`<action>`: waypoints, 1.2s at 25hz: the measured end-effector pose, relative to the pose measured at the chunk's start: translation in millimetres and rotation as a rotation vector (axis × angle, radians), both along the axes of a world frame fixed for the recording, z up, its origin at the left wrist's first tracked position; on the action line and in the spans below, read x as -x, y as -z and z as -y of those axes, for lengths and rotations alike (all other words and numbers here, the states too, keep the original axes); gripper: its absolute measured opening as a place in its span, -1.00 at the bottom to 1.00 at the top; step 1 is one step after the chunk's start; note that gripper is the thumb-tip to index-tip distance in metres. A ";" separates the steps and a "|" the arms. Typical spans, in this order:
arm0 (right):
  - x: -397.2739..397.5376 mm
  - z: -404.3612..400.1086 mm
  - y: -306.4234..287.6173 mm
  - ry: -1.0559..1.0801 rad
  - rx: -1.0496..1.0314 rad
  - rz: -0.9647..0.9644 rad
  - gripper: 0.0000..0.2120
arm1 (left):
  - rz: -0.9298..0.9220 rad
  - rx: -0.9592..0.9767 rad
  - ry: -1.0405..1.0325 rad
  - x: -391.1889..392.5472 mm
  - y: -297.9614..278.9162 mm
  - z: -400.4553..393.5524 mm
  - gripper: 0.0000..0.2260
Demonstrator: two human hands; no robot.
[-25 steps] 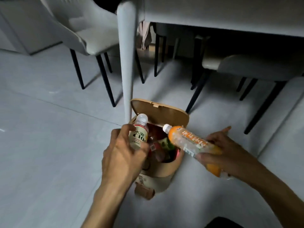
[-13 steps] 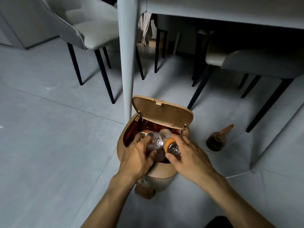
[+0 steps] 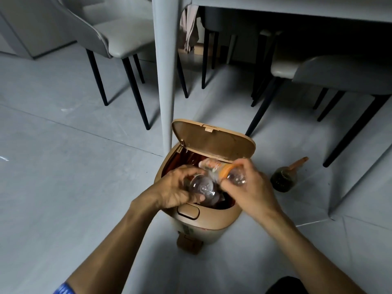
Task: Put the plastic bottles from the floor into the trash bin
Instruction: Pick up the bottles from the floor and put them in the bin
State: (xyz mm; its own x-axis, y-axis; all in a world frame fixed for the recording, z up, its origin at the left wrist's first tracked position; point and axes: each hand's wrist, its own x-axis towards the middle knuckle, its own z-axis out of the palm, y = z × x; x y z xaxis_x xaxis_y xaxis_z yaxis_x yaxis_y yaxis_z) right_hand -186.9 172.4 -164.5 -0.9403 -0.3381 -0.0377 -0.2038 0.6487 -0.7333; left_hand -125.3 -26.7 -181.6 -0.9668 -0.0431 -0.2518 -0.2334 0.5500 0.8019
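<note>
A tan pedal trash bin stands on the floor with its lid raised. My left hand grips a clear bottle bottom-up inside the bin's mouth. My right hand holds an orange-labelled bottle lying across the opening, its neck pointing left toward the lid. Other contents under the hands are mostly hidden. A dark brown bottle with an orange neck lies on the floor right of the bin.
A white table leg stands just behind the bin on the left. Grey chairs with black legs surround the table. Another chair's legs reach down at the right. Grey tiled floor spreads to the left.
Both hands carried their bottles from above the bin down into its mouth. The view drew closer, and the brown bottle on the floor came out from behind my right hand.
</note>
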 end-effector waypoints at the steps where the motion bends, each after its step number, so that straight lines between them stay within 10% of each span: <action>1: 7.3 -2.8 -3.7 0.067 0.182 0.081 -0.57 | -0.023 -0.020 0.008 -2.7 0.5 1.3 -0.41; 8: 21.0 5.2 12.3 0.052 0.419 0.144 -0.63 | -0.100 0.153 0.071 9.6 17.2 -28.3 -0.39; 12: 26.3 5.3 12.4 -0.056 0.045 -0.074 -0.54 | -0.087 -0.120 0.004 4.6 12.7 -27.9 -0.73; 18: 25.4 43.9 15.4 -0.304 -0.612 -0.292 -0.66 | -0.234 0.274 -0.172 -5.9 13.2 -3.8 -0.83; 23: 42.7 29.4 -2.4 -0.448 -0.443 0.225 -0.51 | -0.169 0.381 -0.038 -16.8 18.3 8.1 -0.81; 30: 40.5 43.8 -7.0 -0.570 -1.018 -0.209 -0.50 | -0.237 0.475 0.008 -22.7 24.1 5.4 -0.75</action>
State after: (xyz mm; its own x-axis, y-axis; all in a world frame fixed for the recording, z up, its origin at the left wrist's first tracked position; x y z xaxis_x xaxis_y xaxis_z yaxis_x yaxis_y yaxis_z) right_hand -227.4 128.7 -157.5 -0.6836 -0.6134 -0.3956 -0.7070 0.6911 0.1501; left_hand -102.6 -32.1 -205.7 -0.9956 -0.0915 0.0194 -0.0701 0.8667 0.4938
